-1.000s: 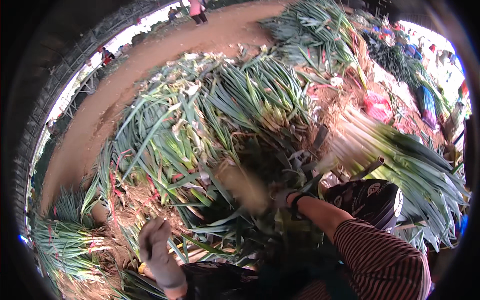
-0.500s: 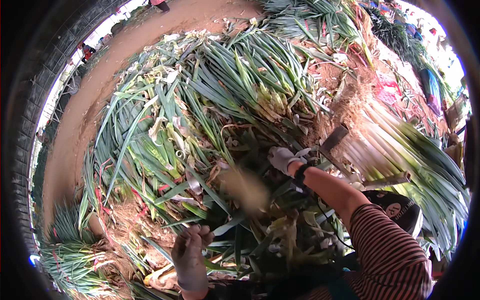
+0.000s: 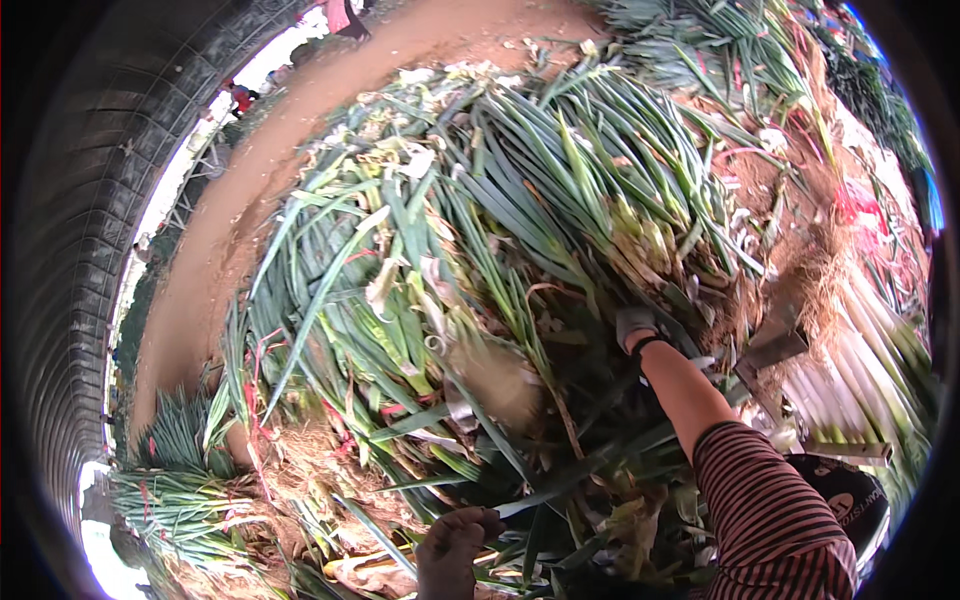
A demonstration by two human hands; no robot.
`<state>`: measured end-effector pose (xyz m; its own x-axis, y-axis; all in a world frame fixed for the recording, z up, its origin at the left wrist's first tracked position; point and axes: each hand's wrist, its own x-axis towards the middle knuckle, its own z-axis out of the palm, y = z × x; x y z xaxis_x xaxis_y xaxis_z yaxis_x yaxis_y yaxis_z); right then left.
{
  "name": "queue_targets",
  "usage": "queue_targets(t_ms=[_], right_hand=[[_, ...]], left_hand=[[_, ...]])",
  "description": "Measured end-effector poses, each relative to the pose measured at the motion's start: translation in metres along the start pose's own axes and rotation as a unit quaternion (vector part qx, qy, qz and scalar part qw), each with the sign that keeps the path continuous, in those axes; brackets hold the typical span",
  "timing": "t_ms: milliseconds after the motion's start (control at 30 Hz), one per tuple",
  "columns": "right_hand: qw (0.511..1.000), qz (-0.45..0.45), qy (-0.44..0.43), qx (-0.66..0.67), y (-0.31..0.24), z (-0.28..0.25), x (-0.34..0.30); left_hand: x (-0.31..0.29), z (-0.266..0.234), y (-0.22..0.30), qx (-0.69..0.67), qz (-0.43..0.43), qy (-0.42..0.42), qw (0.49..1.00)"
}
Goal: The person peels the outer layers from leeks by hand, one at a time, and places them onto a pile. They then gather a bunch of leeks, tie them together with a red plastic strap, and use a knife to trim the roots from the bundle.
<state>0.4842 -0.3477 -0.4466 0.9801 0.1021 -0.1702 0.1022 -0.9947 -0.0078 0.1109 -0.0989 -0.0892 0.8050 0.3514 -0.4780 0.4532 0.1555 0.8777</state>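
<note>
My left hand (image 3: pixel 455 552), in a pale work glove, is at the lower middle with its fingers curled together. A long green leaf (image 3: pixel 570 488) ends right by its fingertips; whether they grip it I cannot tell. My right hand (image 3: pixel 635 325), also gloved, reaches into the dark gap at the near edge of a large heap of leeks (image 3: pixel 560 150). Leaves and shadow hide its fingers. Beneath both hands lie loose leaves and trimmings (image 3: pixel 635 520).
At the right, pale-stemmed leeks (image 3: pixel 850 350) lie by a metal bracket (image 3: pixel 775 345) and a black cap (image 3: pixel 840 500). Smaller green bundles (image 3: pixel 180 510) sit at lower left. A dirt path (image 3: pixel 250 170) curves behind the heap, with a person (image 3: pixel 241 97) far off.
The view has swung left, so the heap appears farther right. My right hand has gone deeper among the leaves, its fingers now hidden. My left hand sits lower in the picture, still curled.
</note>
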Motion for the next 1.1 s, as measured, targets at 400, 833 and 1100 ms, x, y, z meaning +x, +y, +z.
queue_targets(t_ms=[400, 833, 1100], right_hand=[[0.588, -0.157, -0.331, 0.721, -0.042, -0.169, -0.186], [0.872, -0.351, -0.015, 0.34, -0.064, -0.259, -0.449], [0.897, -0.389, 0.103, 0.184, -0.045, -0.281, -0.481]], left_hand=[[-0.033, 0.003, 0.017, -0.112, 0.064, 0.004, 0.992], [-0.036, 0.006, -0.001, -0.069, 0.104, 0.004, 0.992], [-0.033, -0.022, -0.049, 0.005, 0.382, 0.068, 0.921]])
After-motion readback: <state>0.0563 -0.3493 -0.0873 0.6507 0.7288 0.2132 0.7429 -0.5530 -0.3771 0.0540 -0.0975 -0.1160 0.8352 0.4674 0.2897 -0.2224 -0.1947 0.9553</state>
